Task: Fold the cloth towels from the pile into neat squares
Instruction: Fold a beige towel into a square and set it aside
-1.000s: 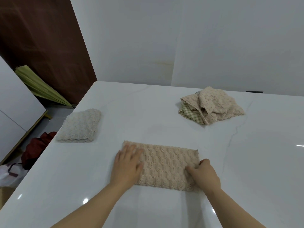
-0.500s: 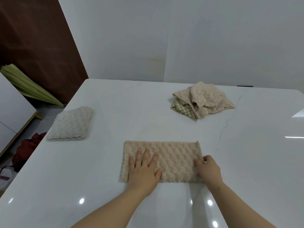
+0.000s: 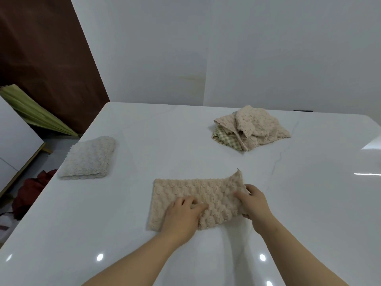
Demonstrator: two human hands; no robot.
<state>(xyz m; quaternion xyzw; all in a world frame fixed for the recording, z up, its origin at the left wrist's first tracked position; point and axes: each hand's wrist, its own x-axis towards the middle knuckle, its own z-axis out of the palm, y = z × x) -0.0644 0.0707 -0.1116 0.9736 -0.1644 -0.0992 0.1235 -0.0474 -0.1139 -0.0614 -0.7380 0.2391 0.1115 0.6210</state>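
Observation:
A beige bobbled towel [image 3: 185,193] lies folded into a long strip near the front of the white table [image 3: 165,141]. My left hand [image 3: 181,215] presses flat on its near middle, fingers apart. My right hand [image 3: 254,201] grips the towel's right end, which is lifted off the table and curls up toward the left. A pile of unfolded towels [image 3: 253,126], beige over a green checked one, sits at the back right. A folded cream towel [image 3: 88,158] rests at the table's left edge.
The table's left edge drops to a floor with a dark red cloth [image 3: 31,190] and a green bundle [image 3: 35,112]. White walls stand behind the table. A brown panel [image 3: 41,58] fills the far left.
My right hand has closed on the towel's right end and raised it off the table. My left hand slid slightly right and stays pressed on the towel.

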